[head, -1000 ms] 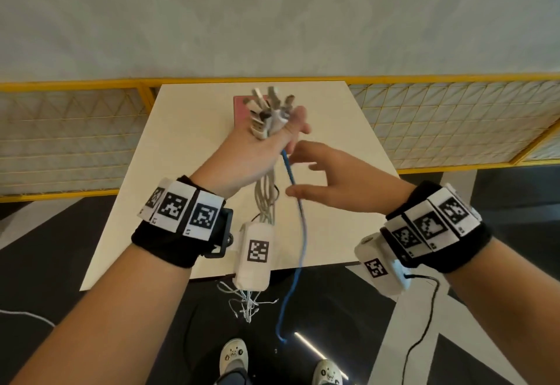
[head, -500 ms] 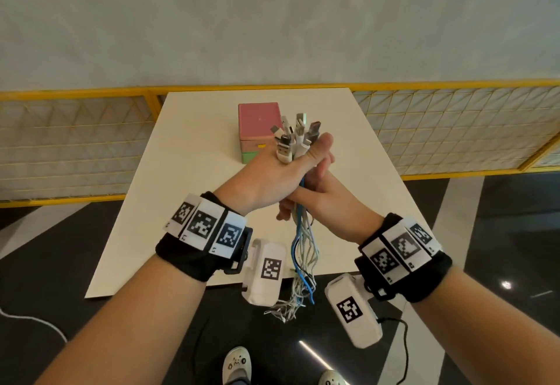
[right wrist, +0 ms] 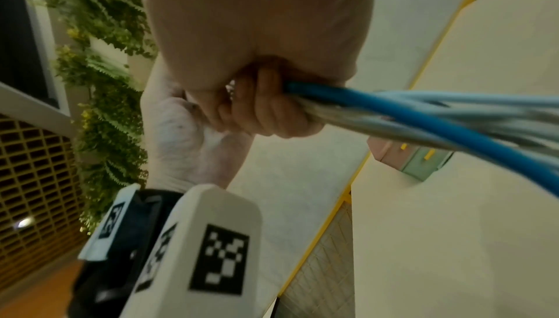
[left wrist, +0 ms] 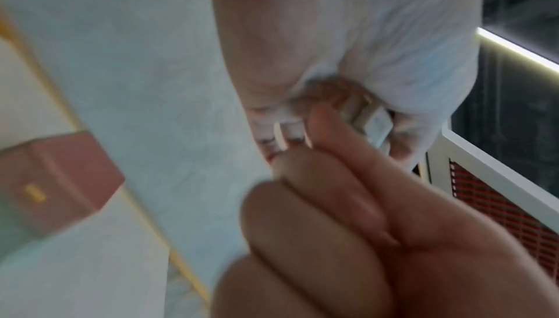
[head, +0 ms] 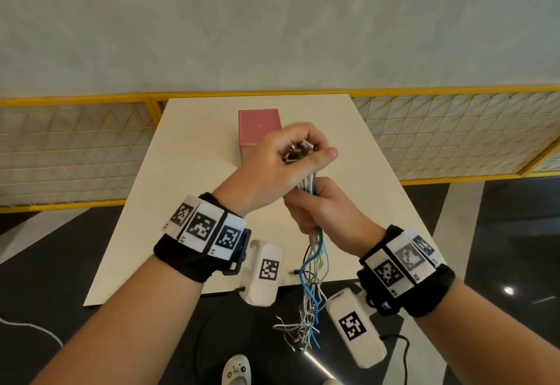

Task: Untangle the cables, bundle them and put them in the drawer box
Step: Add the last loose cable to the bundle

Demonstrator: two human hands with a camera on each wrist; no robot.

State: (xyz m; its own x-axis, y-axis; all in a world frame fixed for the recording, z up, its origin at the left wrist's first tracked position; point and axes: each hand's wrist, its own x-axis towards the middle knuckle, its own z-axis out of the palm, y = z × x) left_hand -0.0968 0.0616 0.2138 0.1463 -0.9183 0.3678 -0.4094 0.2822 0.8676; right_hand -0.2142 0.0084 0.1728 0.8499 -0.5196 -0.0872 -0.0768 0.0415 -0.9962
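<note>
Both hands hold one bunch of white, grey and blue cables [head: 312, 266] above the near half of the cream table [head: 194, 172]. My left hand [head: 288, 157] curls over the plug ends at the top, a white plug [left wrist: 373, 127] showing between its fingers. Just below, my right hand [head: 321, 203] grips the cable bunch [right wrist: 423, 117] in a fist. The loose ends hang past the table's near edge. The pink drawer box [head: 260, 128] stands on the table right behind my left hand, its drawers shut.
A yellow mesh fence [head: 454, 139] runs behind and beside the table. The dark floor [head: 500, 233] lies below, with a thin white cable [head: 27, 325] at the left. My shoe [head: 238, 371] shows at the bottom edge.
My left hand has turned over so the plug ends now sit inside its fist. My right hand has closed around the bunch below it, gathering the blue cable in with the others.
</note>
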